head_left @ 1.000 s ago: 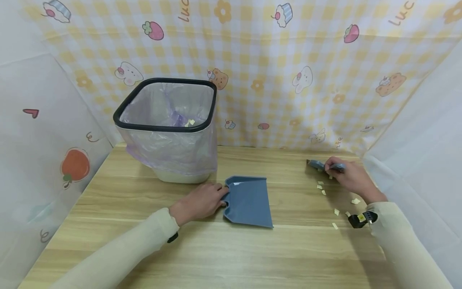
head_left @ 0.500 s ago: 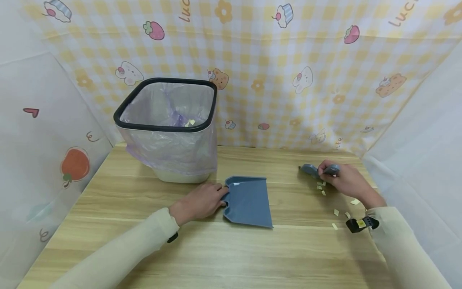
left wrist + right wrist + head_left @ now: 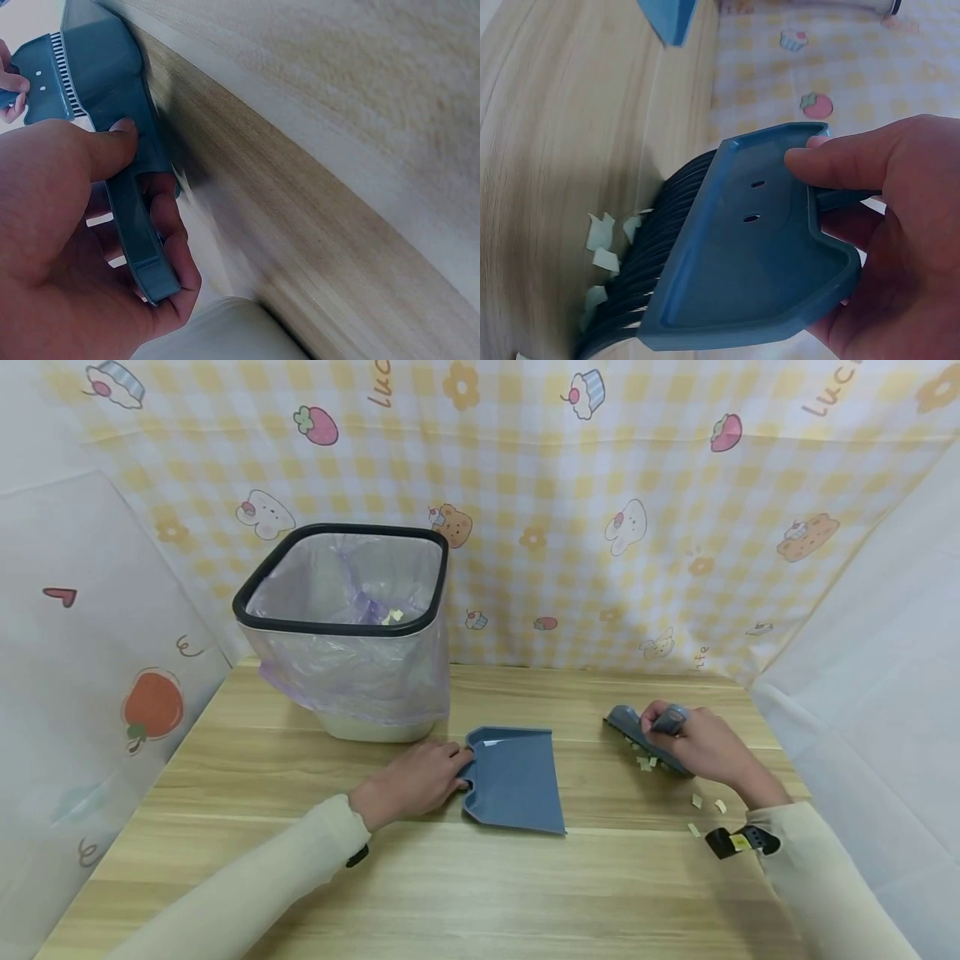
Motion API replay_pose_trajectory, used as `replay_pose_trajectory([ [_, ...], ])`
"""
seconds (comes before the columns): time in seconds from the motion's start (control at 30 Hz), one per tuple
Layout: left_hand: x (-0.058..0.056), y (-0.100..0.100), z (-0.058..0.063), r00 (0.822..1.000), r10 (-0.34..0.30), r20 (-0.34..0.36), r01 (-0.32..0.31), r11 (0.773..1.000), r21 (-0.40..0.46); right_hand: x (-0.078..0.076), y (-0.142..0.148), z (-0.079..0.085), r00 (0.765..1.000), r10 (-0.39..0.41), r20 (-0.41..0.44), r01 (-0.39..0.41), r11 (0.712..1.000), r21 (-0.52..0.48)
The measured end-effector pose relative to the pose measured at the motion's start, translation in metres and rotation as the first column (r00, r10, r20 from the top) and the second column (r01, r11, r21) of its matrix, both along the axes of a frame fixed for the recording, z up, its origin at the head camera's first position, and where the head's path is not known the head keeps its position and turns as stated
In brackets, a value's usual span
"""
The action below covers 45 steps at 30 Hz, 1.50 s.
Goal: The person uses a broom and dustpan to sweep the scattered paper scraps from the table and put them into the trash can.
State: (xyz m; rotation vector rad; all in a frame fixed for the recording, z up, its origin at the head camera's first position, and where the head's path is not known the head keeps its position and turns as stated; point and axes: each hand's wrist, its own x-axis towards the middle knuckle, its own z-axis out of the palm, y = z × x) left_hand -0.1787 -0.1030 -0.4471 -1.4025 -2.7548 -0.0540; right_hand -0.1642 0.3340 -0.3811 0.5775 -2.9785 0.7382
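My left hand [image 3: 416,779] grips the handle of a blue-grey dustpan [image 3: 519,781], which lies on the table with its wide lip towards the right. In the left wrist view the thumb presses on top of the dustpan handle [image 3: 139,240] and the fingers curl beneath it. Over on the right, my right hand [image 3: 701,743] holds a small blue-grey hand brush [image 3: 757,232] by its handle. The dark bristles [image 3: 667,225] bend against the tabletop. Several pale yellow paper scraps [image 3: 604,244] lie along the bristles, on the side facing the dustpan.
Behind the left hand stands a white trash bin [image 3: 341,627] with a black rim and a purplish liner; some scraps [image 3: 393,617] are inside. A few loose scraps [image 3: 697,802] lie near the right wrist. A checked cloth [image 3: 525,527] hangs behind the wooden table [image 3: 420,893].
My right hand has swept the brush leftwards and nearer to me, turning it, and scraps have gathered against the bristles. The left hand and dustpan have stayed in place.
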Motion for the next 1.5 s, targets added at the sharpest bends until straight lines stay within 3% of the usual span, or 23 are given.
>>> replay_pose_trajectory([
  [1.0, 0.001, 0.001, -0.001, 1.000, 0.001, 0.004, -0.001, 1.000, 0.025, 0.028, -0.042, 0.014, 0.975, 0.217, 0.043, -0.214, 0.975, -0.059],
  [1.23, 0.001, 0.001, 0.001, 1.000, -0.005, 0.008, 0.004, 1.000, 0.028, 0.034, -0.037, 0.025, 0.989, 0.142, -0.045, -0.145, 0.988, -0.058],
  [1.4, -0.001, 0.001, 0.001, 1.000, 0.006, 0.025, -0.007, 1.000, 0.027, 0.035, -0.036, 0.029, 0.986, 0.065, -0.153, -0.060, 0.997, 0.040],
  [1.5, -0.002, 0.002, 0.001, 0.999, 0.012, 0.039, -0.013, 1.000, 0.025, 0.035, -0.036, 0.028, 0.986, 0.011, -0.166, 0.004, 0.996, 0.088],
])
